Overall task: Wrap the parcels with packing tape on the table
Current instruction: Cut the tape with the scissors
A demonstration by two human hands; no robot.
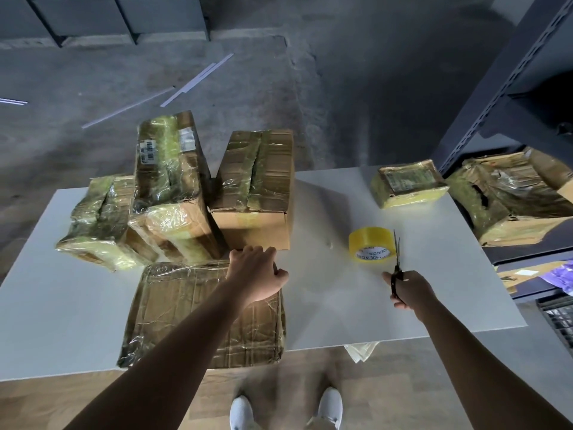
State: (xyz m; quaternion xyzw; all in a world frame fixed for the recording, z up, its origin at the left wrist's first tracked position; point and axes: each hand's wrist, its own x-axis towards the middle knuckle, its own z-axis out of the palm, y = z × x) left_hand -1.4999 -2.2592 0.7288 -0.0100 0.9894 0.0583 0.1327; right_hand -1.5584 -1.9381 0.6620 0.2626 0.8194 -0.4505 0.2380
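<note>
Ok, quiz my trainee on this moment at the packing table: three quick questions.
1. Fill in: the tape roll on the table is coloured ____.
2. True or false: the left hand is on the small parcel at the far right of the table.
3. The right hand holds: A scissors; B a marker; C a knife.

Key: 1 yellow. 2 false: it grips the far corner of the flat parcel at the near edge. 3 A.
</note>
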